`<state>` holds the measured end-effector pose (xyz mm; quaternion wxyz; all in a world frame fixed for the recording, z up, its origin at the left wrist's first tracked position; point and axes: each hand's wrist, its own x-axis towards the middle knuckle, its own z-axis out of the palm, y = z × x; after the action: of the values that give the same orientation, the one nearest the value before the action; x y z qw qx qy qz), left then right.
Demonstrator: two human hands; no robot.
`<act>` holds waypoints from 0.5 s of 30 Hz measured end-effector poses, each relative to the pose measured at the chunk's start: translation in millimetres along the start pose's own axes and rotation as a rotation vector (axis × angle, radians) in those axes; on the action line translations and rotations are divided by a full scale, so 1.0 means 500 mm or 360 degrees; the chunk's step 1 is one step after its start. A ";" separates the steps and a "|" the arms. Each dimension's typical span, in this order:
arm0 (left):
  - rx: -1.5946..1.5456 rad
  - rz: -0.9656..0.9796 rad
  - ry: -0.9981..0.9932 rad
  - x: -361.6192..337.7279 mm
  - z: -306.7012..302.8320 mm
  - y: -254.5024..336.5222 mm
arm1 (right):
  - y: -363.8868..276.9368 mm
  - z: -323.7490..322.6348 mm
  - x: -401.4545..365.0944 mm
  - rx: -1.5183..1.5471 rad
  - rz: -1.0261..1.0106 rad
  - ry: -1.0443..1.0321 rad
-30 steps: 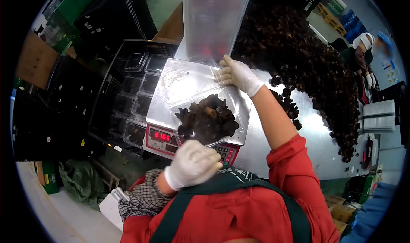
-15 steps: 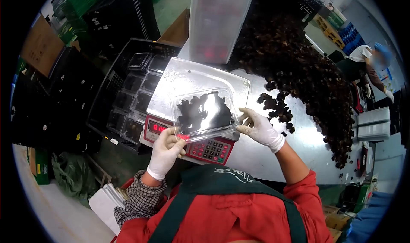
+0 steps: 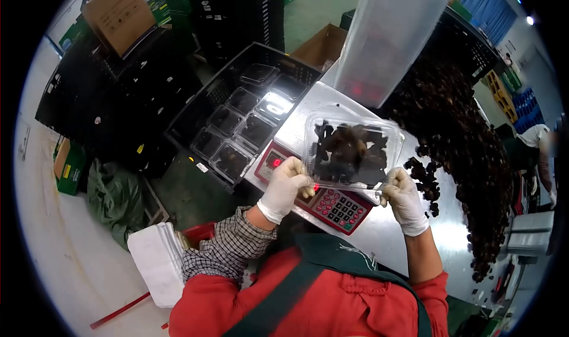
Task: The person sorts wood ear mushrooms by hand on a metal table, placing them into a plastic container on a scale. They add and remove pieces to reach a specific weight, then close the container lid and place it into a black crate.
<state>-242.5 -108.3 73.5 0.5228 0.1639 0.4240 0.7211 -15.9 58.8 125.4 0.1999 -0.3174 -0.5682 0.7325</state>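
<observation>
A clear plastic clamshell box holding dark, wood-ear-like pieces is lifted above the scale, its lid looking closed. My left hand, in a white glove, pinches the box's near left corner. At the near right corner, my right hand grips the edge between thumb and fingers, gloved as well. Beneath the box, the scale's metal plate is partly covered. Red digits glow on its display, partly hidden by my left hand.
Left of the scale, a black crate contains several clear boxes. A tall translucent stack stands behind the plate. Dark loose pieces are heaped along the metal table on the right. A co-worker is at the far right.
The view has swung left, so the scale and crate sit further right. Both hands still hold the box. My right-hand fingers have closed on its corner, and the lid's glare has faded.
</observation>
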 end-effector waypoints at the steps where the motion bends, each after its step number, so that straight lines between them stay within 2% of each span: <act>1: -0.0007 0.0166 0.0031 -0.013 0.016 0.017 | -0.019 0.015 0.002 0.0002 -0.0044 -0.0011; 2: -0.0012 0.0329 0.0059 -0.022 0.022 0.027 | -0.036 0.036 0.005 0.0058 -0.0099 -0.0004; 3: -0.0055 0.0347 0.0001 -0.023 -0.005 0.024 | -0.054 0.060 0.009 0.0114 -0.0156 0.0004; 5: -0.0278 0.0431 -0.0152 -0.022 -0.002 0.022 | -0.071 0.113 0.032 -0.0116 -0.0187 -0.0025; 7: -0.0455 0.0480 -0.0286 -0.020 0.022 0.006 | -0.054 0.186 0.057 -0.0100 -0.0069 -0.0185; 8: -0.0568 0.0452 -0.0126 -0.012 0.022 0.011 | -0.055 0.230 0.061 -0.0267 0.0149 -0.0232; 9: -0.0678 0.0417 0.0032 0.003 0.019 0.018 | -0.014 0.252 0.072 -0.0386 0.0028 -0.0458; 10: -0.0947 0.0299 0.0099 0.019 -0.013 0.039 | -0.012 0.253 0.062 -0.0362 -0.0029 -0.0572; 11: -0.1109 0.0315 0.0169 0.043 -0.065 0.046 | -0.010 0.255 0.055 -0.0339 -0.0083 -0.0685; 13: -0.0979 0.0102 0.0366 0.077 -0.213 0.078 | -0.011 0.176 0.051 -0.0586 -0.0092 -0.0494; 15: -0.0597 0.0236 0.1068 0.139 -0.343 0.078 | -0.020 0.080 0.033 -0.0304 0.0096 0.0110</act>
<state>-410.9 -125.3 -11.2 0.3226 -0.1493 0.4191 0.8354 -56.2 44.1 137.4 0.1662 -0.3770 -0.6183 0.6693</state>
